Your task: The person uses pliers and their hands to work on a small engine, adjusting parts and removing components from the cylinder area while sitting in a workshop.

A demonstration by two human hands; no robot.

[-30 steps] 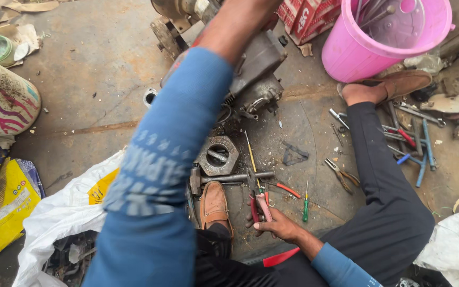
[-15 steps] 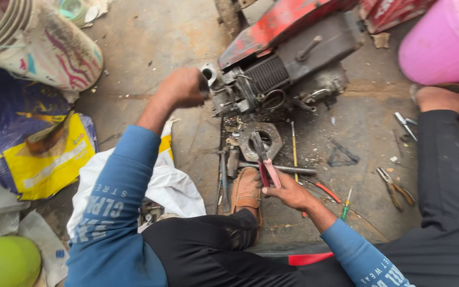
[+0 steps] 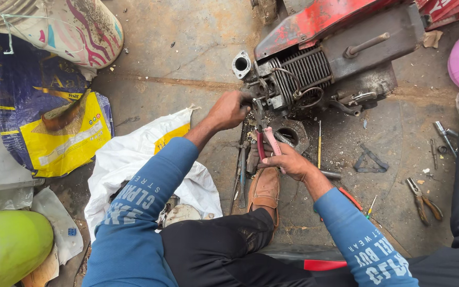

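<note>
The left hand (image 3: 228,110) is clenched against the near end of the small finned engine (image 3: 298,74), which lies on the oily floor (image 3: 176,64) ahead of the person's brown shoe (image 3: 264,191). The right hand (image 3: 290,161) grasps pink-handled pliers (image 3: 265,142), nose up at the same end. If the pliers slip off a greasy part, they could jab the left knuckles just beside them.

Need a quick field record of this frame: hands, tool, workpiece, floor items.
left hand: braced against the engine's near end
right hand: grips pliers by their pink handles
pliers: nose aimed up at the engine
engine: small, finned, red cover, lying on the concrete floor
screwdriver: yellow, on the floor right of the pliers
second pliers: loose on the floor, far right
</note>
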